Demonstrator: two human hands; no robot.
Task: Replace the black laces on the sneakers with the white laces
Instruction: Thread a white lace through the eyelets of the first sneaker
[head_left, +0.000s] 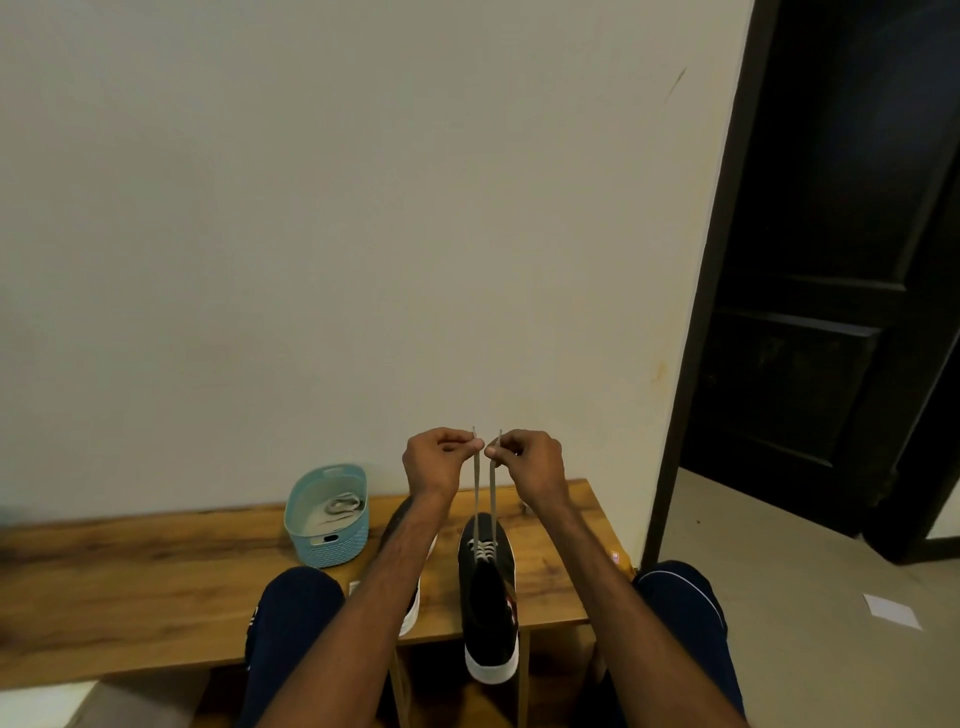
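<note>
Pinch grip on both ends of flat white lace (492, 499): left hand (439, 457) on one, right hand (530, 462) on other, fingers curled. Lace taut, threaded into black canvas sneaker (488, 597) on brown wooden bench (156, 571).

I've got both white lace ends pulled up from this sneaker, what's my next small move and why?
Probably lower both ends and cross one into the next free eyelet: left hand and right hand pinch the white lace tips level, and only the front rows of the sneaker look laced.
</note>
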